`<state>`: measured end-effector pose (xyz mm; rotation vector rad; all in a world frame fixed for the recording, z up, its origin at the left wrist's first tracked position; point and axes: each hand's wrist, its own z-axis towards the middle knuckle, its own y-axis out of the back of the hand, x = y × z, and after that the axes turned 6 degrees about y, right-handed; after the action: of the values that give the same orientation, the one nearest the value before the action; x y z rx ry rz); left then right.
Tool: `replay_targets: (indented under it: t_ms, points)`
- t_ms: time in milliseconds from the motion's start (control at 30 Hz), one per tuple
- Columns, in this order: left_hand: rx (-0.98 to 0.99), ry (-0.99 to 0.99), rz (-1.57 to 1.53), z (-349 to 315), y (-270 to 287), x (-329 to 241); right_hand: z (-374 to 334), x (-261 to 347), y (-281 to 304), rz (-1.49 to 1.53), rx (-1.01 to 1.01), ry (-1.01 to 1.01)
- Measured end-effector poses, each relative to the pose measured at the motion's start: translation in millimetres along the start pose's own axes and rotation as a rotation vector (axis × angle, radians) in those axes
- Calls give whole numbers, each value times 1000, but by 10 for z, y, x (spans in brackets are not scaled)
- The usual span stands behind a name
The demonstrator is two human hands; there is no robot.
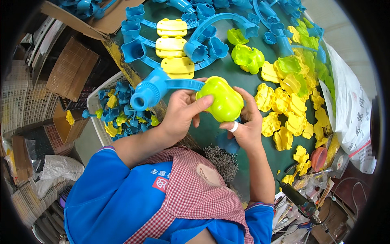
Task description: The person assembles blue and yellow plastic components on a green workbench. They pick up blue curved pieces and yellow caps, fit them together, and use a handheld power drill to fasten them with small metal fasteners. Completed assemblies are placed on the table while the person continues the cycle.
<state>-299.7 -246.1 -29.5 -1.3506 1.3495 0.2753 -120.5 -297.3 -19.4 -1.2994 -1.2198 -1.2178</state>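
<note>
My left hand (181,112) and my right hand (249,128) both grip a glossy lime-green, rounded plastic shell (222,99) above the green tabletop. The left thumb presses on its face, while the right fingers and thumb close on its right edge. A white band wraps one digit of the right hand. From the shell's left side runs a blue curved plastic arm (148,90) with a tubular end. Beyond my hands, several yellow plastic plates (177,67) lie in a column across blue curved parts (136,51). Loose green shells (248,59) rest to their right.
On the right, yellow plastic pieces (294,107) are heaped beside a white sack (349,105). A white crate (95,110) of finished-looking blue, yellow and green parts stands left of the table. A dark power tool (298,201) lies lower right. Cardboard boxes (71,67) are at left.
</note>
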Motion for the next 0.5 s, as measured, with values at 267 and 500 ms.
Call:
replay_targets:
  t_ms: [267, 500]
  points:
    - [-28, 35, -77, 109, -61, 39, -24, -56, -15, -37, -57, -94]
    - [100, -3, -54, 44, -147, -8, -124, -278, 77, -23, -83, 123]
